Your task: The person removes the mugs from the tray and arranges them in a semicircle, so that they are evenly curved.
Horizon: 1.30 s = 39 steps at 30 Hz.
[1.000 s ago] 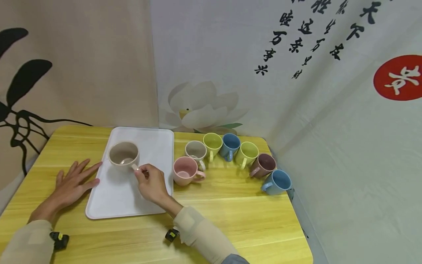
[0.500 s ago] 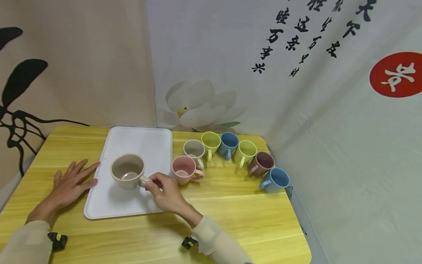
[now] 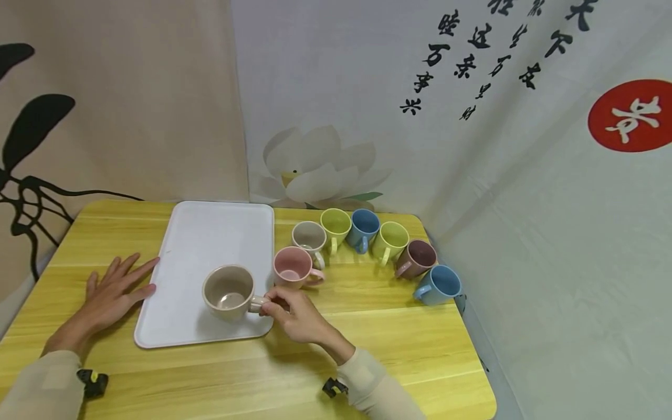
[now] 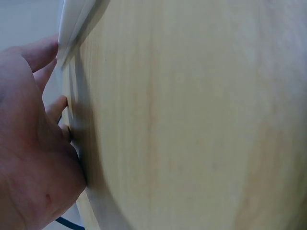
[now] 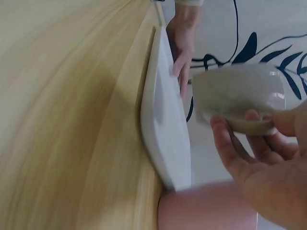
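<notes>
My right hand (image 3: 295,314) pinches the handle of a beige mug (image 3: 227,291), which hangs upright above the front right part of a white tray (image 3: 210,233). In the right wrist view a gap shows between the mug (image 5: 237,93) and the tray (image 5: 165,115). My left hand (image 3: 114,291) lies with fingers spread at the tray's left edge, its thumb and forefinger touching the rim. A pink mug (image 3: 293,267) stands just right of the tray, close behind my right hand. In the left wrist view the left hand (image 4: 36,129) rests on the table beside the tray's rim.
Right of the tray a curved row of mugs stands on the wooden table (image 3: 367,350): a grey one (image 3: 308,236), a yellow-green one (image 3: 336,224), a blue one (image 3: 364,228), another yellow-green one (image 3: 391,240), a maroon one (image 3: 417,259) and a second blue one (image 3: 441,284). A curtain hangs behind.
My right hand has carried the beige mug from over the tray's back left toward its front right. The left hand has stayed at the tray's edge, and the other mugs stand unmoved.
</notes>
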Each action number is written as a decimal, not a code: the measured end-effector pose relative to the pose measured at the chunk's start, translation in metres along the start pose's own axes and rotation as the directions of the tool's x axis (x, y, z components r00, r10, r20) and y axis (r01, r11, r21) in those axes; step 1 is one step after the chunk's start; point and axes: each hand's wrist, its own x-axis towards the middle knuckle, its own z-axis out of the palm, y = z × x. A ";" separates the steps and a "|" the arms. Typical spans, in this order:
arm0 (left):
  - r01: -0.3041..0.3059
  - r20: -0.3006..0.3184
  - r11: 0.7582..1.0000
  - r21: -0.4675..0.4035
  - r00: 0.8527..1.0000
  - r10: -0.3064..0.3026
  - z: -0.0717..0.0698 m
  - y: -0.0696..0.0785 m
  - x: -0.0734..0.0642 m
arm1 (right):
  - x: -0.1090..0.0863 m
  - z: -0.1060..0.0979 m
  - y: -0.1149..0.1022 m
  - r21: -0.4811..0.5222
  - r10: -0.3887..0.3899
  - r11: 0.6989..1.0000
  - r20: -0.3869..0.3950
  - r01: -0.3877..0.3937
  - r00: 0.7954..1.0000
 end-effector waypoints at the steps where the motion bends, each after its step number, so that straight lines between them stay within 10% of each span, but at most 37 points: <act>1: -0.002 -0.001 1.000 -0.002 1.000 0.002 0.000 0.000 0.000 | -0.003 -0.004 0.003 0.005 0.002 1.000 0.013 -0.002 1.000; 20: -0.002 -0.004 1.000 -0.015 1.000 0.002 -0.001 0.002 -0.002 | -0.054 -0.084 0.049 0.050 -0.024 0.999 0.131 0.018 0.991; 39: 0.001 0.003 1.000 -0.022 1.000 -0.001 0.000 0.000 0.000 | -0.069 -0.102 0.080 0.052 0.037 0.998 0.174 -0.047 0.984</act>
